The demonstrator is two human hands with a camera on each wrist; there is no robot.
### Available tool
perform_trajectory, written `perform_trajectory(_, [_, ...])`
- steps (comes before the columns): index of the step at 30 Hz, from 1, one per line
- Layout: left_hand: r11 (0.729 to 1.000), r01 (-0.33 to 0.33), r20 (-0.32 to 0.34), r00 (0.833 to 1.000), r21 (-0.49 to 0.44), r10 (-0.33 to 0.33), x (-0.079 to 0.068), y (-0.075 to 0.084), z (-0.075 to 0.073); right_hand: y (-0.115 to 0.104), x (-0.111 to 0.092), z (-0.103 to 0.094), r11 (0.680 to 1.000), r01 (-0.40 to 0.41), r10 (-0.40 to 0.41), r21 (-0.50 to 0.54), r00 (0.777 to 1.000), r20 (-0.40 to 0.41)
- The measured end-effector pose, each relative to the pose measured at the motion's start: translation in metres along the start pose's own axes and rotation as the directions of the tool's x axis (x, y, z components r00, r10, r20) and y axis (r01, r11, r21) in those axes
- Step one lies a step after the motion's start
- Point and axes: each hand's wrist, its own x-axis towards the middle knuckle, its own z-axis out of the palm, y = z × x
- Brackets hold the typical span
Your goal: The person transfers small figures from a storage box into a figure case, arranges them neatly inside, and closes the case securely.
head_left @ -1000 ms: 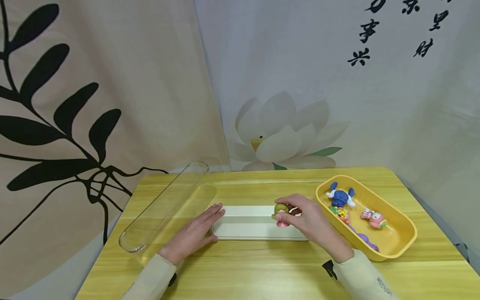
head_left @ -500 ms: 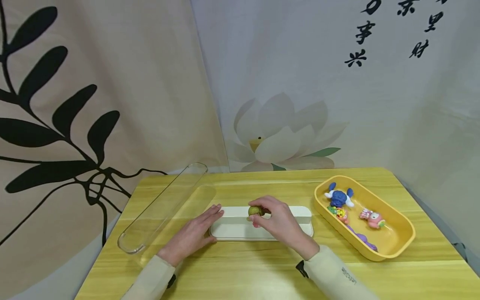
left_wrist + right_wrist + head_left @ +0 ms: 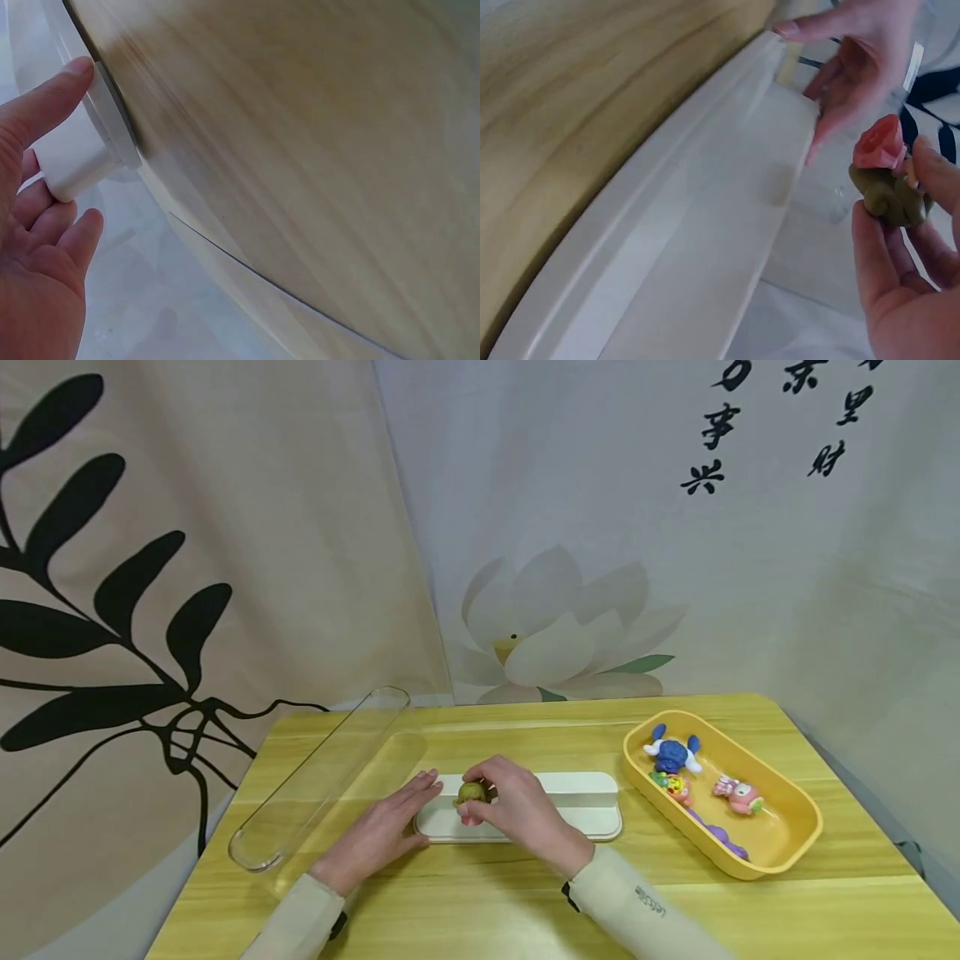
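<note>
A long white stepped display base (image 3: 585, 787) lies across the middle of the table. At its left end my left hand (image 3: 378, 837) holds it, the thumb on the front edge and the fingers round the raised step (image 3: 75, 150). Between thumb and fingertips my right hand (image 3: 525, 808) pinches a small toy figurine (image 3: 891, 187) with olive-green hair and a pink lower part. The figurine is over the left part of the base, close to the left hand; in the right wrist view it appears upside down. The right fingers hide part of it in the head view.
A yellow tray (image 3: 806, 847) at the right holds several toys, among them a blue figure (image 3: 670, 756), a pink figure (image 3: 742, 797) and a purple one (image 3: 718, 835). On the left lies a long clear plastic cover (image 3: 318, 772). A printed curtain (image 3: 555, 485) hangs behind the table.
My right hand has carried the figurine leftward along the base, from its right part to near the left hand. The left hand keeps its place at the base's end.
</note>
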Motion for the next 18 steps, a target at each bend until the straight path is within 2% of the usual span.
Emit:
perform_trajectory(5, [1.0,-0.001,0.002,1.0,0.013,0.001,0.0,0.0,0.0,-0.002,0.003,0.018,0.987,0.064,-0.057,-0.149,0.997,0.054])
perform_trajectory(10, [1.0,0.0,0.003,1.0,-0.007,0.0,-0.001,-0.001,0.001,-0.002,0.008,0.036,0.956,0.155,-0.128,-0.248,0.984,0.124])
perform_trajectory(14, [1.0,0.005,0.009,1.0,0.001,-0.005,0.0,-0.001,0.001,-0.001,0.012,0.046,0.92,0.244,-0.218,-0.307,0.969,0.117])
perform_trajectory(18, [1.0,-0.001,0.01,1.0,0.029,0.001,0.001,0.0,0.001,0.002,0.015,0.054,0.879,0.285,-0.269,-0.382,0.958,0.096])
